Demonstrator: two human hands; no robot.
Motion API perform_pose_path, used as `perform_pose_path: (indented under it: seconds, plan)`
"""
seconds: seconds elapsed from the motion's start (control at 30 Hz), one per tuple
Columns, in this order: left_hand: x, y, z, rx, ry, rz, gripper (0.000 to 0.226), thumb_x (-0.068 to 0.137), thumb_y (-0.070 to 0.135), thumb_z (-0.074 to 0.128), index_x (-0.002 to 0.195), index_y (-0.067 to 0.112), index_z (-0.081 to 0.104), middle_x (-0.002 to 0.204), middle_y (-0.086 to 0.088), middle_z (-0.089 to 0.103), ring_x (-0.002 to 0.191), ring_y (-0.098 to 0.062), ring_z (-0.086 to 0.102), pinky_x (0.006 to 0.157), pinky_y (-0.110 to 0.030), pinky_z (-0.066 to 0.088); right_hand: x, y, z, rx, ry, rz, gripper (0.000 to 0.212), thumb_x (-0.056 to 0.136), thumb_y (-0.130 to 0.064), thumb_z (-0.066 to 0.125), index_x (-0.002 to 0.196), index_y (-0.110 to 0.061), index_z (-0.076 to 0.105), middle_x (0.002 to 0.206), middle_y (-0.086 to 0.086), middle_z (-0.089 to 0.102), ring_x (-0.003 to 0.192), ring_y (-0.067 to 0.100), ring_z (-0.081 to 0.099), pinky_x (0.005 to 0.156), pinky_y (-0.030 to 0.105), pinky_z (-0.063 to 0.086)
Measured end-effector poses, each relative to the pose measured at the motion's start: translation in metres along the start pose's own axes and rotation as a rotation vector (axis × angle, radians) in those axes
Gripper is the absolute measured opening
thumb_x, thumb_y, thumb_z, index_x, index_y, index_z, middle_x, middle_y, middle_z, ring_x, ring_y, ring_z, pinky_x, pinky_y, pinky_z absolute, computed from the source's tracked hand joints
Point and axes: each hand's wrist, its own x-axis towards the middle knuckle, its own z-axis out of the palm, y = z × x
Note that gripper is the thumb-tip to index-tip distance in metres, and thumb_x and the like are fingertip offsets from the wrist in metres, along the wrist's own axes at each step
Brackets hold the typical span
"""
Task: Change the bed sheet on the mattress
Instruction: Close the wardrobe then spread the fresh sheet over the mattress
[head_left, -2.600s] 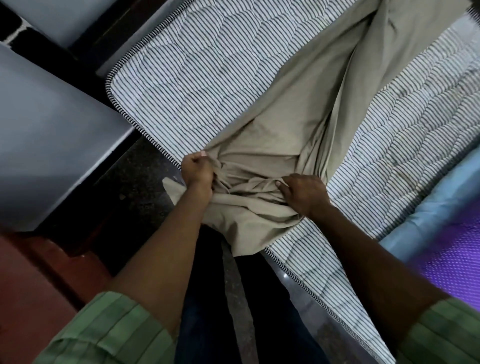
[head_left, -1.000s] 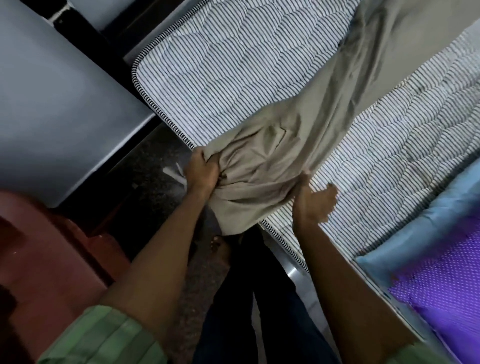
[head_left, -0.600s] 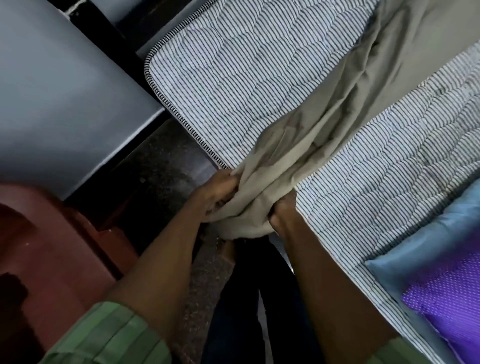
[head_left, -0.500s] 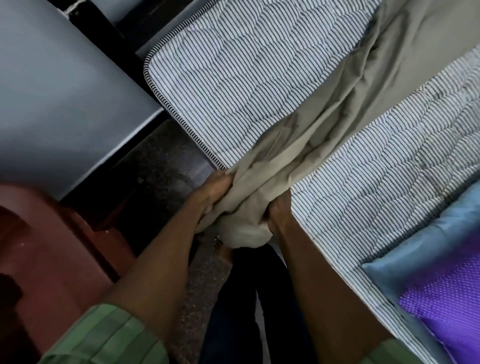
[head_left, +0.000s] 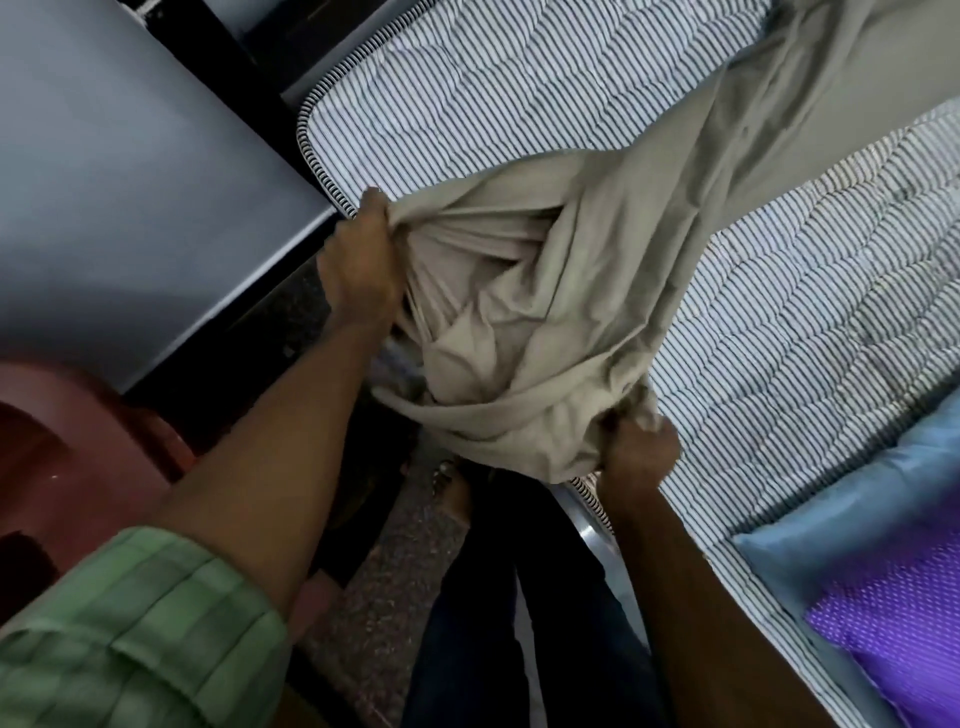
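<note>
Across the middle of the frame, a crumpled beige cotton bed sheet (head_left: 545, 322) hangs bunched between two bare hands, its far end trailing up to the upper right corner over a quilted mattress with thin dark-and-white stripes (head_left: 779, 322). At centre left, the left hand (head_left: 363, 265) grips one gathered edge of the sheet, fingers curled into the cloth just beside the mattress's rounded corner. At lower right of centre, the right hand (head_left: 641, 449) is clenched round another bunch of the sheet, right at the mattress's near edge. The sheet sags between them in deep folds, and its lowest part seems to hang off the mattress edge, though the blur makes that hard to confirm. A pale blue pillow (head_left: 831, 525) and a purple dotted pillow (head_left: 904, 634) lie at lower right. A grey flat-topped cabinet (head_left: 130, 171) fills the upper left, and a reddish-brown plastic chair (head_left: 78, 441) sits at lower left.
</note>
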Motion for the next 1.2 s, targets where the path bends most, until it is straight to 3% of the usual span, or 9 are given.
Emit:
perform_pose_path:
  seconds: [0.07, 0.2, 0.3, 0.43, 0.6, 0.7, 0.8, 1.03, 1.2]
  plan:
    - [0.013, 0.002, 0.0, -0.106, -0.038, -0.019, 0.028, 0.096, 0.039, 0.05, 0.111, 0.016, 0.05, 0.1, -0.015, 0.068, 0.093, -0.038, 0.065, 0.075, -0.043, 0.049, -0.002, 0.008, -0.009, 0.198, 0.082, 0.049, 0.04, 0.078, -0.03, 0.082, 0.111, -0.012, 0.067, 0.104, 0.009, 0.075, 0.092, 0.029, 0.074, 0.082, 0.05, 0.063]
    - [0.001, 0.007, 0.026, -0.159, -0.44, -0.102, 0.065, 0.09, 0.072, 0.051, 0.127, 0.019, 0.057, 0.123, -0.01, 0.067, 0.113, -0.03, 0.064, 0.088, -0.037, 0.05, -0.029, -0.004, 0.037, 0.348, -0.358, 0.296, 0.059, 0.083, -0.054, 0.08, 0.126, -0.016, 0.068, 0.118, 0.013, 0.075, 0.108, 0.035, 0.073, 0.095, 0.056, 0.057]
    - [-0.019, 0.01, 0.037, -0.148, -0.601, -0.088, 0.078, 0.081, 0.07, 0.069, 0.135, 0.016, 0.056, 0.137, -0.012, 0.062, 0.125, -0.033, 0.059, 0.096, -0.035, 0.049, -0.038, -0.012, 0.067, 0.316, -0.482, 0.295, 0.047, 0.082, -0.025, 0.088, 0.12, -0.002, 0.07, 0.112, 0.015, 0.077, 0.101, 0.032, 0.075, 0.091, 0.052, 0.061]
    - [-0.028, 0.006, 0.043, 0.018, -0.647, -0.039, 0.06, 0.079, 0.044, 0.079, 0.128, 0.015, 0.064, 0.131, -0.015, 0.065, 0.118, -0.035, 0.063, 0.089, -0.032, 0.049, -0.043, -0.007, 0.081, 0.189, -0.429, 0.282, 0.032, 0.077, -0.002, 0.083, 0.107, -0.001, 0.072, 0.101, 0.014, 0.078, 0.09, 0.029, 0.076, 0.08, 0.043, 0.064]
    - [-0.003, -0.009, 0.018, 0.265, -0.341, 0.016, 0.027, 0.084, 0.025, 0.065, 0.11, 0.022, 0.069, 0.114, -0.015, 0.071, 0.108, -0.04, 0.067, 0.086, -0.048, 0.054, -0.034, 0.014, 0.068, 0.359, -0.474, 0.442, 0.069, 0.06, -0.015, 0.079, 0.125, 0.003, 0.066, 0.115, 0.019, 0.07, 0.097, 0.031, 0.07, 0.081, 0.038, 0.06]
    - [0.026, -0.011, -0.005, 0.263, -0.083, 0.061, 0.017, 0.089, 0.016, 0.056, 0.1, 0.02, 0.067, 0.108, -0.016, 0.071, 0.103, -0.042, 0.067, 0.082, -0.048, 0.052, -0.023, 0.023, 0.039, 0.134, -0.166, 0.199, 0.043, 0.069, -0.013, 0.084, 0.109, -0.002, 0.072, 0.103, 0.012, 0.077, 0.091, 0.03, 0.075, 0.072, 0.034, 0.062]
    - [0.053, -0.008, -0.013, 0.24, 0.06, 0.058, 0.019, 0.092, 0.009, 0.047, 0.1, 0.017, 0.063, 0.111, -0.015, 0.067, 0.1, -0.04, 0.065, 0.075, -0.045, 0.047, -0.009, 0.031, 0.017, 0.117, 0.064, 0.056, 0.045, 0.071, -0.012, 0.085, 0.113, -0.004, 0.071, 0.105, 0.009, 0.077, 0.091, 0.026, 0.075, 0.066, 0.026, 0.061]
    - [0.032, 0.015, 0.035, 0.31, 0.152, 0.049, 0.038, 0.099, 0.016, 0.037, 0.135, 0.016, 0.049, 0.14, -0.013, 0.05, 0.124, -0.034, 0.049, 0.101, -0.047, 0.031, -0.007, 0.008, 0.039, -0.218, 0.012, -0.147, 0.062, 0.075, -0.032, 0.087, 0.119, -0.013, 0.048, 0.111, 0.004, 0.064, 0.099, 0.024, 0.065, 0.09, 0.042, 0.054]
    - [0.003, 0.053, 0.053, 0.325, 0.023, 0.222, 0.07, 0.078, 0.016, 0.054, 0.146, 0.02, 0.039, 0.158, -0.009, 0.035, 0.141, -0.033, 0.037, 0.109, -0.051, 0.027, 0.028, -0.042, 0.049, 0.215, -0.051, -0.105, 0.078, 0.081, -0.065, 0.073, 0.134, -0.017, 0.042, 0.128, 0.003, 0.061, 0.115, 0.018, 0.063, 0.099, 0.042, 0.056]
